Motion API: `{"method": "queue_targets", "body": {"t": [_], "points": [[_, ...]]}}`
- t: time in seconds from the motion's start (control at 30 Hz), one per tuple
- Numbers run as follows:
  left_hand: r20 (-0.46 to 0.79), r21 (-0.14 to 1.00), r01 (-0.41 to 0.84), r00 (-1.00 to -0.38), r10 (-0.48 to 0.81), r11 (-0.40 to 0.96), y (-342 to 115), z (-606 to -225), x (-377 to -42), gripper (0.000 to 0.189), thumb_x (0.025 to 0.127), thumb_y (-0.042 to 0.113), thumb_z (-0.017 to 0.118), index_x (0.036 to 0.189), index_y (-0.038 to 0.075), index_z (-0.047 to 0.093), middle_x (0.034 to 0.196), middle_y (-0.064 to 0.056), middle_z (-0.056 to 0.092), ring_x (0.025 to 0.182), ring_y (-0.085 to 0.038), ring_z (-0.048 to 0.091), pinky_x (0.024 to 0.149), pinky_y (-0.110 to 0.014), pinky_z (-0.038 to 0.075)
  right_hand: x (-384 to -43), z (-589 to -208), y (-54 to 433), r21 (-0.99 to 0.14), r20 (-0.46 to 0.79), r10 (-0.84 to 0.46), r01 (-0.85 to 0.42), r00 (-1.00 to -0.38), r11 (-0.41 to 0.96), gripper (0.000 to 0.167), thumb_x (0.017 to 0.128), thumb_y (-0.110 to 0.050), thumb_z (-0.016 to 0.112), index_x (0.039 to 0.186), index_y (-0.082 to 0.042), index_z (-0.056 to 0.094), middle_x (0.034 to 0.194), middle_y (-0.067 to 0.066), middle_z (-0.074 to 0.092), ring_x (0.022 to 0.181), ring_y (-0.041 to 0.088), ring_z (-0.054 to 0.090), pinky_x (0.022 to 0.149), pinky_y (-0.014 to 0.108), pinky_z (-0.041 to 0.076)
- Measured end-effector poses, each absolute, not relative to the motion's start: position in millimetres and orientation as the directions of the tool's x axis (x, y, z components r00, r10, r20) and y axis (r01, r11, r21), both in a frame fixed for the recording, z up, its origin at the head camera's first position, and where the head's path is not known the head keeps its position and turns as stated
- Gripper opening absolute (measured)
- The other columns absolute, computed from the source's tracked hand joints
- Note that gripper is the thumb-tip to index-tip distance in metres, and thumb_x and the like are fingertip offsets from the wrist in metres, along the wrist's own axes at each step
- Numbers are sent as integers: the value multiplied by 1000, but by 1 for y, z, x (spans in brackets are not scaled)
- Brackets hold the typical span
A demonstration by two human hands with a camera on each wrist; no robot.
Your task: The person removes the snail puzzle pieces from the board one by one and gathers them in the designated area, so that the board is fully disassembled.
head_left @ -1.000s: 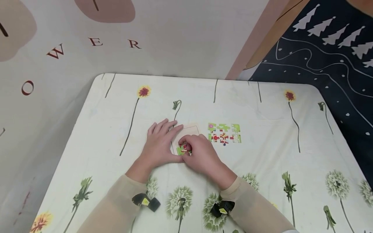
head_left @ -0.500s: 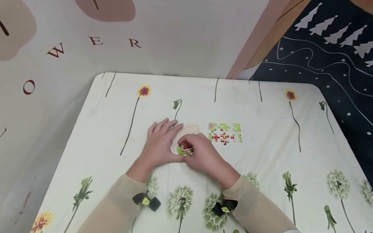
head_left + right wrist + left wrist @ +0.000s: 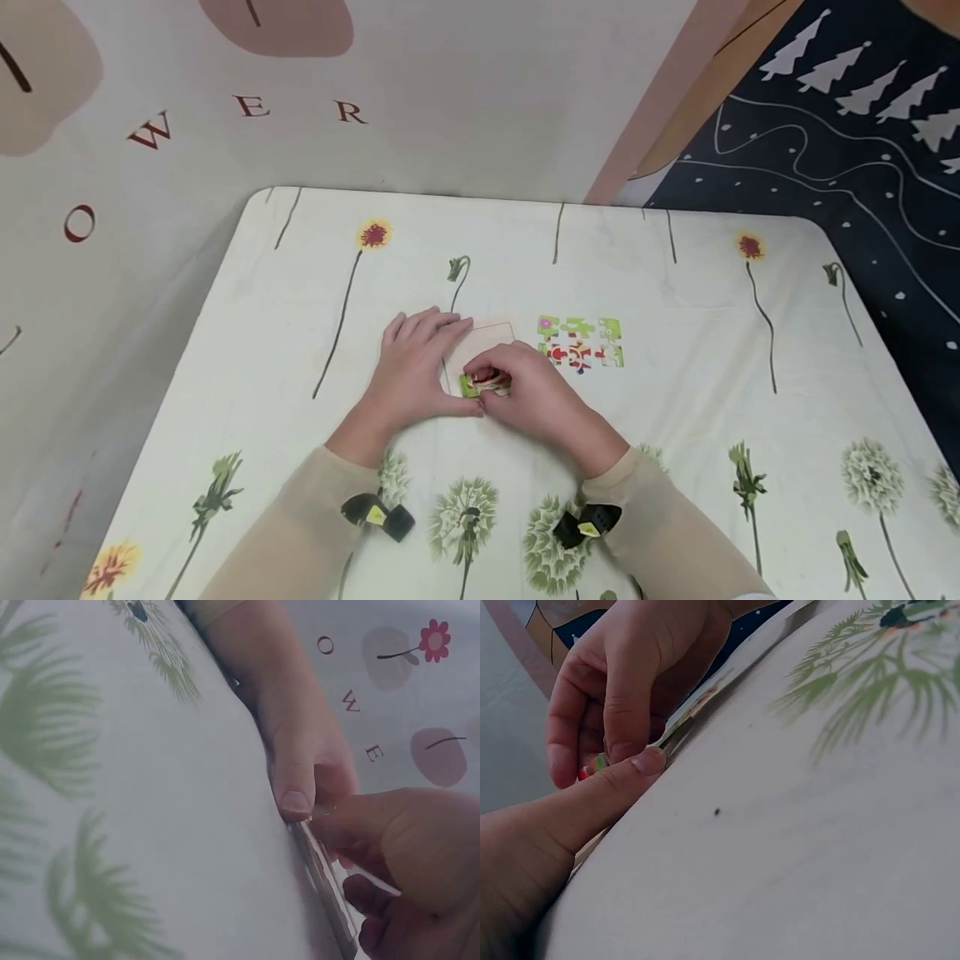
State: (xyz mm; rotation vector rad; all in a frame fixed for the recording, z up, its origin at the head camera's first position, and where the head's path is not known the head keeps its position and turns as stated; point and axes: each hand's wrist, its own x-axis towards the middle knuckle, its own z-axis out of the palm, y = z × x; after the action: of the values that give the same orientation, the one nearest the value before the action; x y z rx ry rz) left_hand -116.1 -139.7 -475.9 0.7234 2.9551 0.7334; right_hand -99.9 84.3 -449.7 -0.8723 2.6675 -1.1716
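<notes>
A pale, thin puzzle board (image 3: pixel 489 335) lies on the table between the two hands. My left hand (image 3: pixel 411 367) rests flat at its left side, fingers spread, with the thumb along the near edge. Curled over the board's near part, my right hand (image 3: pixel 531 390) pinches a red and green jigsaw piece (image 3: pixel 492 381) that stands tilted. Just left of it, a green piece (image 3: pixel 468 387) sits in the board's near left corner. In the left wrist view, a bit of the pinched jigsaw piece (image 3: pixel 592 766) shows under the right fingers; the rest is hidden by them.
Several loose jigsaw pieces (image 3: pixel 577 327), green, red and white, lie in rows right of the board. A flower-print cloth (image 3: pixel 675 358) covers the table. A pale printed wall (image 3: pixel 480 125) stands behind its far edge, with a dark patterned panel (image 3: pixel 847 167) at the right.
My right hand has shifted slightly to the right and its piece has tipped up from lying flatter. My left hand has stayed in place.
</notes>
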Motion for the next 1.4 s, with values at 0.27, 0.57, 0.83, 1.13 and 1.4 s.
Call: {"method": "queue_targets", "body": {"t": [0.27,0.57,0.83,1.13,1.4], "points": [[94,444,434,-893,440,784,-141,-477,-116,119,61,81,87,158,20,54,159,-5,48,155,-34,30,122,-68,11,-98,-463,86,-703,273,-482,-515,-832,490,24,85,-6,83,108,-13,82,102,-4,76,91,17,62,81,31,50],[106,425,446,-889,446,787,-139,-478,-117,117,64,81,83,159,20,52,159,-6,48,155,-35,30,123,-67,12,-98,-465,89,-656,297,-539,-579,-788,485,28,81,-21,85,109,-17,83,107,-9,77,97,12,62,85,33,48],[109,420,453,-886,451,787,-140,-478,-117,121,62,84,84,159,19,52,160,-7,47,155,-36,29,123,-67,11,-95,-467,85,-631,289,-531,-576,-796,520,32,83,-35,90,110,-18,83,108,-8,76,97,13,60,86,35,47],[104,428,451,-885,453,783,-140,-476,-117,115,64,78,86,158,20,53,159,-6,48,155,-36,30,123,-67,12,-96,-464,84,-699,249,-516,-521,-819,489,33,81,-24,91,112,-15,82,106,-6,78,95,15,62,85,34,50],[100,454,446,-886,454,771,-140,-474,-117,122,57,79,91,158,22,54,159,-4,49,155,-34,29,123,-66,11,-100,-466,88,-660,285,-516,-555,-808,506,30,81,-13,89,110,-11,81,102,-2,77,94,15,65,83,33,52]]}}
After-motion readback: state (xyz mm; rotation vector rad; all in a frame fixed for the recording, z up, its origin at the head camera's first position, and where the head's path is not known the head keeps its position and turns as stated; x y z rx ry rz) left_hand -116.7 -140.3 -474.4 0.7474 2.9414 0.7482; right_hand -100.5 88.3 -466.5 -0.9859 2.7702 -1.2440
